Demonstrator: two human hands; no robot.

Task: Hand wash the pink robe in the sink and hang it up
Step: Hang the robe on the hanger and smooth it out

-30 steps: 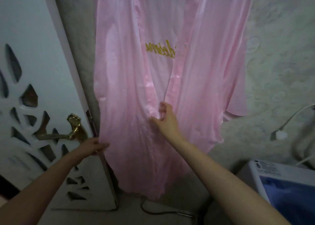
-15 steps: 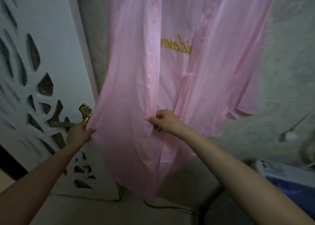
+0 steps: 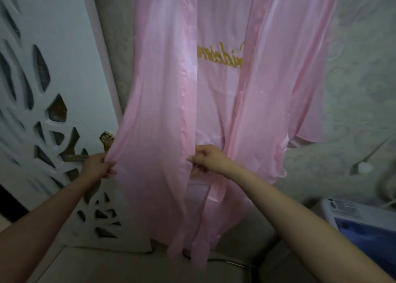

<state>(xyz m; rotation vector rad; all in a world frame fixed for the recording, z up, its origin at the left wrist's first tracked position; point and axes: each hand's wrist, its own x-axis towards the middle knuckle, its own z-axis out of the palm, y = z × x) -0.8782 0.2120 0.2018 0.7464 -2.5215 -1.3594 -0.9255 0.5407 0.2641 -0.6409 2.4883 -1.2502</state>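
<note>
pink robe (image 3: 162, 89) hung open against wall, left hand (image 3: 97, 167) pinching outer panel edge, right hand (image 3: 209, 160) gripping front trim, hands apart

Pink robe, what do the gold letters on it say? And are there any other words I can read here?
Gold script on the inside back of the pink robe: seen mirrored and partly covered by the robe's front; looks like "Bridesm...", not certain.
Label on the white machine, lower right: print too small and blurred to read.
No other text shows.
</note>
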